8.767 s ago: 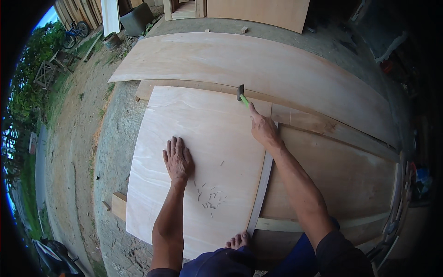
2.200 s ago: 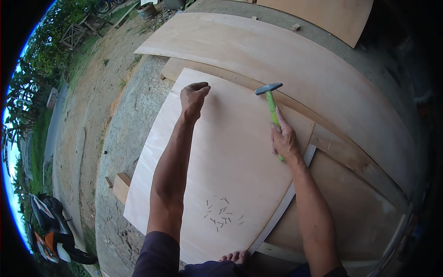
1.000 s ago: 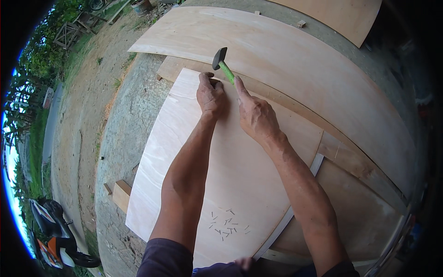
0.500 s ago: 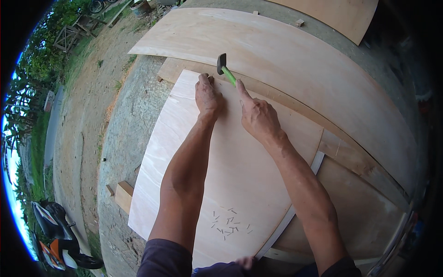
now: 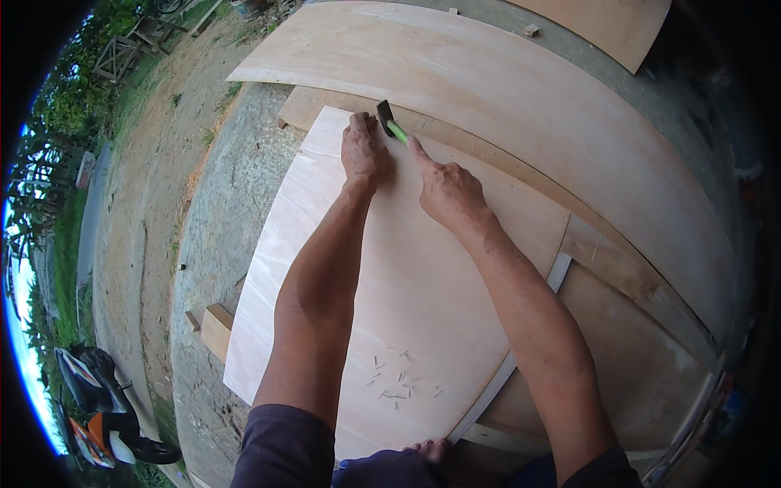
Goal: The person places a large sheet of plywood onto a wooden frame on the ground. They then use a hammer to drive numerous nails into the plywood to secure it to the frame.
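My right hand (image 5: pixel 446 191) grips a hammer (image 5: pixel 389 124) with a bright green handle and a dark head. The head is low, close to the far edge of a pale plywood sheet (image 5: pixel 423 293). My left hand (image 5: pixel 363 150) rests on that sheet right beside the hammer head, fingers bunched at the edge; whether they pinch a nail is too small to tell. A scatter of several small nails (image 5: pixel 396 382) lies on the sheet near my body. My bare toes (image 5: pixel 429 447) touch the sheet's near edge.
A larger curved plywood sheet (image 5: pixel 521 89) lies beyond, with another board (image 5: pixel 618 24) at the top right. Wooden battens (image 5: pixel 215 329) stick out under the sheet at left. Rough concrete and dirt ground (image 5: pixel 154 187) stretch left, where a motorbike (image 5: pixel 102 407) is parked.
Earlier my left hand lay flat mid-sheet; since then both hands went to the sheet's far edge. Over the last second the hammer head has come down closer to my left fingers.
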Tool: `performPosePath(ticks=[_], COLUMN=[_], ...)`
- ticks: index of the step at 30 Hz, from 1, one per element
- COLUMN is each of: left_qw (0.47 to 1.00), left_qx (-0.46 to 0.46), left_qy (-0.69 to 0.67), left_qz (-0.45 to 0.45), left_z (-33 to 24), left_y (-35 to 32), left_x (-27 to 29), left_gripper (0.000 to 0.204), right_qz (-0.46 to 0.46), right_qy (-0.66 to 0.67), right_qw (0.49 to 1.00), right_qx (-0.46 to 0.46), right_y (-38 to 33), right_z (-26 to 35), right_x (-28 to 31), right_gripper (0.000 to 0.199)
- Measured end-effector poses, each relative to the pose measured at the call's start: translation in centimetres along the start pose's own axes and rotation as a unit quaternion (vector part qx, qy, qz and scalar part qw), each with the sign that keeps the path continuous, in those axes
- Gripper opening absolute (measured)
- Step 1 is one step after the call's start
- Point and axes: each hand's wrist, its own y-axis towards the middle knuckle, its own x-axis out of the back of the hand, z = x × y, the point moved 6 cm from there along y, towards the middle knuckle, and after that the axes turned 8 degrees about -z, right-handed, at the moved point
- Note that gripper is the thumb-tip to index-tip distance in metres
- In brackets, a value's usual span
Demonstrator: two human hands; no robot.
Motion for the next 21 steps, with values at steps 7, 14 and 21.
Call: performPosePath(ticks=[7,14,21], left_qw=[0.961,0.947,0.961], left_qx=[0.094,0.19,0.039], left_qy=[-0.227,-0.063,0.041], left_qz=[0.129,0.251,0.272], left_z=[0.3,-0.5,-4.7], left_y=[-9.1,-28.3,-31.3], left_x=[6.1,17.7,16.0], left_gripper=[0.044,0.029,0.029], right_qz=[0.027,0.002,-0.003], right_qy=[0.05,0.074,0.094], right_qw=[0.995,0.994,0.992], right_qx=[-0.086,-0.084,-0.085], right_y=[-6.0,-6.4,-6.4], right_z=[-3.7,-4.2,-4.1], right_x=[-1.1,-0.7,-0.7], right_gripper=[0.067,0.062,0.065])
